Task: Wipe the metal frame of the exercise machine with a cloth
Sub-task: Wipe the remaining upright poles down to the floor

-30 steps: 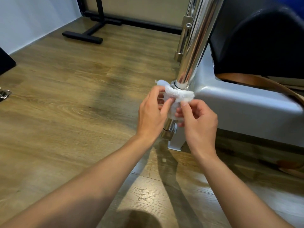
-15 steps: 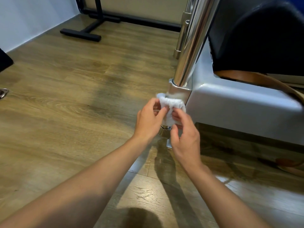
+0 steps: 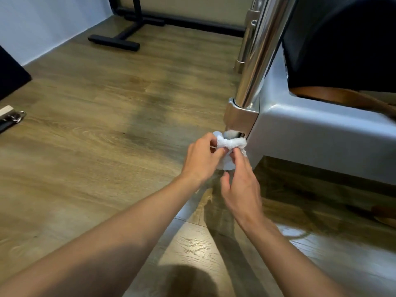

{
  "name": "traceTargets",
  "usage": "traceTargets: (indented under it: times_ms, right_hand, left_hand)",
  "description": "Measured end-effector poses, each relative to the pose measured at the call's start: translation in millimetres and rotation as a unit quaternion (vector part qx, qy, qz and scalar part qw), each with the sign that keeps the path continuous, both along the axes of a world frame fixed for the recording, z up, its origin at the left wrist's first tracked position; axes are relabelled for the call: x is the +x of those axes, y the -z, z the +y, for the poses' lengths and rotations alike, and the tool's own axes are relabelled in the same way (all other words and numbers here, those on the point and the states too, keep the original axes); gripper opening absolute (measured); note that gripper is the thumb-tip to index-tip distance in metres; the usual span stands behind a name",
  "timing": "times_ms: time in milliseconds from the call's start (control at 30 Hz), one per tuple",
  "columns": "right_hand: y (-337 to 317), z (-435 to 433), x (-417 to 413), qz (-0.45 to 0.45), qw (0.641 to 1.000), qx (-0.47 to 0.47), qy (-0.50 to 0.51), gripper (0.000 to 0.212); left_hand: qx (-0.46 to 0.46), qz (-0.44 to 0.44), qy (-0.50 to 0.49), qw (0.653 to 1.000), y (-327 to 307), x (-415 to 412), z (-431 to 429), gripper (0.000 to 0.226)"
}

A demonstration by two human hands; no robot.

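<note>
The left hand (image 3: pixel 200 161) has its fingers curled and pinches the left end of a white fluffy cloth (image 3: pixel 231 143). The right hand (image 3: pixel 241 189) nips the cloth's right side between thumb and forefinger, and its other fingers hang loosely bent below. The cloth is bunched between the two hands and drawn round the low part of the machine's leg, touching the underside of a polished metal bracket (image 3: pixel 239 118); a fold of it hangs down between the hands. Out of that bracket rises a thick chrome tube (image 3: pixel 260 50), tilted slightly to the right as it climbs out of view. Just beside the bracket on the right is the grey moulded body (image 3: pixel 321 136) of the machine, with a black padded cushion (image 3: pixel 342 39) above it and a brown strap (image 3: pixel 334 96) lying along the cushion's lower edge. Both bare forearms reach in from the bottom edge over a wood-plank floor (image 3: pixel 96 129). Well apart, at the far side, a black T-shaped stand foot (image 3: pixel 113 41) rests near a white wall (image 3: pixel 42 22), and a strap with a metal ring (image 3: pixel 15 116) lies at the left edge.
</note>
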State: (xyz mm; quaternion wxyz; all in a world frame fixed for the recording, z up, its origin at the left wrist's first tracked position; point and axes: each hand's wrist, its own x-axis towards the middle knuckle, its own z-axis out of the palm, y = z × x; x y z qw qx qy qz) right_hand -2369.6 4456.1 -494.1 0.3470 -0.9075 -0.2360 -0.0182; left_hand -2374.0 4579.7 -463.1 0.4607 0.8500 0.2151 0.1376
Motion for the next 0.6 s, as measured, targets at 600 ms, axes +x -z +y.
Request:
traceTargets:
  times_ms: [600]
  right_hand:
    - [22.9, -3.3, -3.2, -0.079, 0.991, -0.104, -0.013, 0.078]
  left_hand:
    - [0.026, 0.010, 0.025, 0.999, 14.2, 4.6, 4.0, 0.007]
